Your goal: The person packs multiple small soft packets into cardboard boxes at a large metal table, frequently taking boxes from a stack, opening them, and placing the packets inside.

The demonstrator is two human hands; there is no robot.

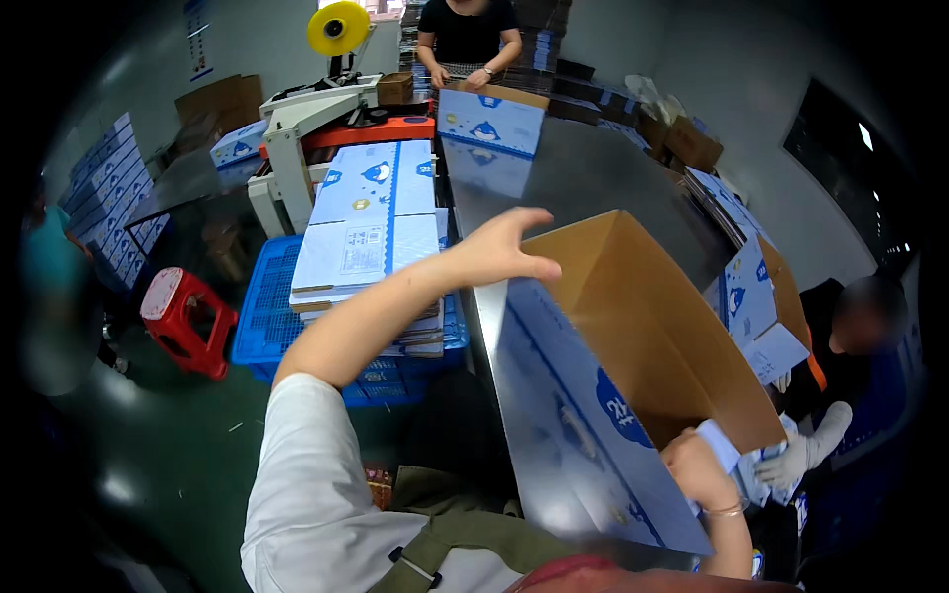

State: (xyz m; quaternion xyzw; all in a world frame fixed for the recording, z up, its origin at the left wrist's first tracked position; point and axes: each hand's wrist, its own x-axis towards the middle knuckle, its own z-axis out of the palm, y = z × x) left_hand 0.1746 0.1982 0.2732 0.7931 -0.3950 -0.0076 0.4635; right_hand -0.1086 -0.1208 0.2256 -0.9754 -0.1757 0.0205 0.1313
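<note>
The open carton [573, 425] stands on the metal tabletop [613, 163], right in front of the person, its long blue printed side turned toward the body and its brown inside facing up. The left hand [506, 249] reaches across to the carton's far left corner, palm toward the opening. Its fingers are spread wide, the thumb well apart from the forefinger, and they grip nothing; whether the thumb touches the rim I cannot tell. The right hand [699, 472] is at the other end of the carton, by the near rim, its fingers curled in. A pale blue and white packet [719, 445] shows just beside them, but I cannot tell whether they have hold of it.

Beyond the right hand, a co-worker's white-gloved hand [788, 465] is on more blue and white packets [757, 486]. Near that co-worker, a second open carton [753, 296] sits at the right side of the tabletop. To the left, flat printed cartons [366, 212] lie stacked above a blue crate [263, 306], with a red stool [184, 318] on the floor farther left. Behind the stack stands a taping machine [289, 138] carrying a yellow roll [337, 30]. At the far end, a person in a black top [465, 38] has both hands at another blue carton [486, 127] standing on the tabletop
</note>
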